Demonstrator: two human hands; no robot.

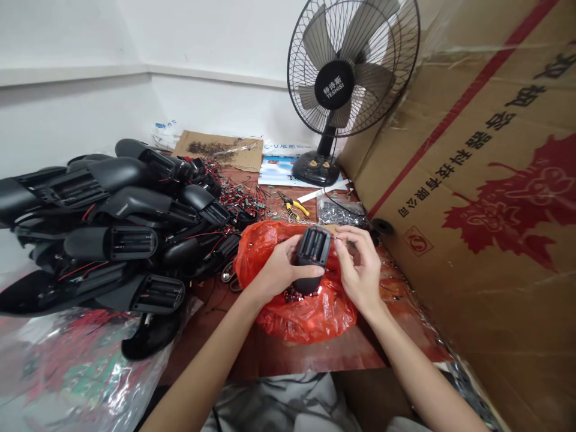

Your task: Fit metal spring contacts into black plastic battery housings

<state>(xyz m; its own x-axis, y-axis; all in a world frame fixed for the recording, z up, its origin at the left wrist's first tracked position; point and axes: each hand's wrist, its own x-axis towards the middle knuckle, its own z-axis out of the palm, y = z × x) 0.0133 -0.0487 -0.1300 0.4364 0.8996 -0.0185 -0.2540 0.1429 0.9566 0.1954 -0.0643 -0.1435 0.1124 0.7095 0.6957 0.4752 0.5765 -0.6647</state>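
A black plastic housing (309, 257) with an open slotted compartment at its upper end is held upright by my left hand (281, 271), whose thumb lies across its front. Beside the compartment's right edge, my right hand (359, 264) pinches something small between thumb and fingertips; it is too small to name. Under both hands spreads a red plastic bag (299, 321), opened out, with small shiny parts (294, 294) inside it.
Many similar black housings (130, 207) are heaped at the left, above a clear bag (85, 372). Yellow-handled pliers (296, 207), loose wires (238, 195) and a bag of small parts (339, 210) lie behind. A fan (317, 168) stands at the back; a large carton (486, 198) borders the right.
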